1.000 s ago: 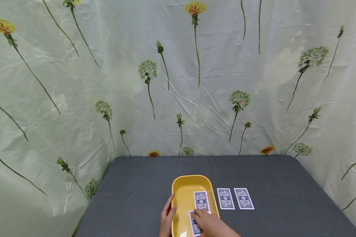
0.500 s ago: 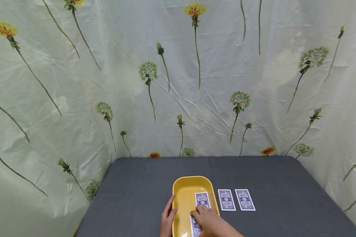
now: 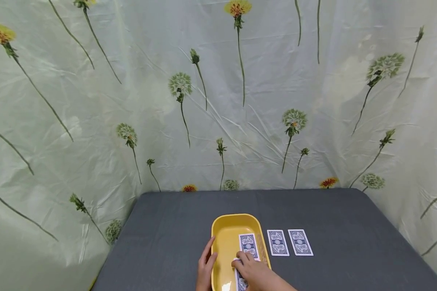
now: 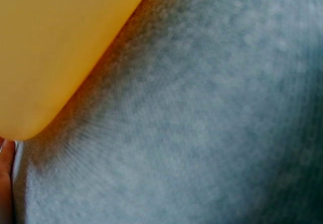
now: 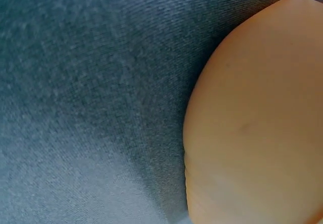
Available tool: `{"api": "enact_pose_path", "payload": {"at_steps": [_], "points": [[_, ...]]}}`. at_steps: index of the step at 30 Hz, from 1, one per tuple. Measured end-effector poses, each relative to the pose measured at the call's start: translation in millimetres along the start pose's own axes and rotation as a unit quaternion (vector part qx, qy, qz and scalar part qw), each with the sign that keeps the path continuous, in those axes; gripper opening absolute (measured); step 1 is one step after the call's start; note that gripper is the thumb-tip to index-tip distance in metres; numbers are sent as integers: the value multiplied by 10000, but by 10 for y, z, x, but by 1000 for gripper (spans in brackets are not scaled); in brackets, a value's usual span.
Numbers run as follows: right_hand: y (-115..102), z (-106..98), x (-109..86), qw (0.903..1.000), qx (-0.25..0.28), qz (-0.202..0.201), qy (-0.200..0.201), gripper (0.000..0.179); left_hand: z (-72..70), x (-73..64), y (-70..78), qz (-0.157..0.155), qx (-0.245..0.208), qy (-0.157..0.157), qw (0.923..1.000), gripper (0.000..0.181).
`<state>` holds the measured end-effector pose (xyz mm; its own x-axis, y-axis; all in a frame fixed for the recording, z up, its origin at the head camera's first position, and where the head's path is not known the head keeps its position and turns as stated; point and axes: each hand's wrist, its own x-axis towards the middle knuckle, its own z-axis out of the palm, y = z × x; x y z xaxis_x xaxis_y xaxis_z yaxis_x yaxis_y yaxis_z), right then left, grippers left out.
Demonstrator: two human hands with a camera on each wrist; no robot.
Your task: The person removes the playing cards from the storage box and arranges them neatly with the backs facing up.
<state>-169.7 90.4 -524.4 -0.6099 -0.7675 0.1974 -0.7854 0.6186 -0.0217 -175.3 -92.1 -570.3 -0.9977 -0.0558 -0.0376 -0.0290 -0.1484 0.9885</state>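
Note:
A yellow tray point(image 3: 223, 238) lies near the front of the table with two blue-backed playing cards inside. My left hand point(image 3: 205, 268) holds the tray's left wall, thumb over the rim and fingers along the outside. Inside the tray, the fingers of my right hand point(image 3: 255, 273) bend over the far edge of the nearer playing card point(image 3: 240, 283); its thumb is hidden. Just beyond lies the farther card point(image 3: 248, 243), flat and back up. The left wrist view shows the tray's outer side point(image 4: 60, 42); in the right wrist view, skin of the right hand point(image 5: 252, 118) fills one side.
To the right of the tray, two more playing cards, a left one point(image 3: 278, 242) and a right one point(image 3: 300, 242), lie back up side by side. A dark grey cloth point(image 3: 175, 226) covers the table. Behind it hangs a flower-print curtain point(image 3: 149, 101).
The right hand's fingers have bent over the nearer card's far edge, and that card sits slightly farther right. The left hand and the tray stay in place.

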Motion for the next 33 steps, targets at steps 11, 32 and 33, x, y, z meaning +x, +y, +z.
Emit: {"api": "enact_pose_path", "payload": {"at_steps": [11,32,33], "points": [[9,-256,56,9983,235,180,-504,75,16,2,-3,143,-58,24,9999,50],[962,-882,-557,9746,418,2190,-215,84,30,0,3,13,57,129,9999,49],[1032,-851,-627,9727,372,2276,-262,84,28,0,-1,17,58,142,9999,49]]}}
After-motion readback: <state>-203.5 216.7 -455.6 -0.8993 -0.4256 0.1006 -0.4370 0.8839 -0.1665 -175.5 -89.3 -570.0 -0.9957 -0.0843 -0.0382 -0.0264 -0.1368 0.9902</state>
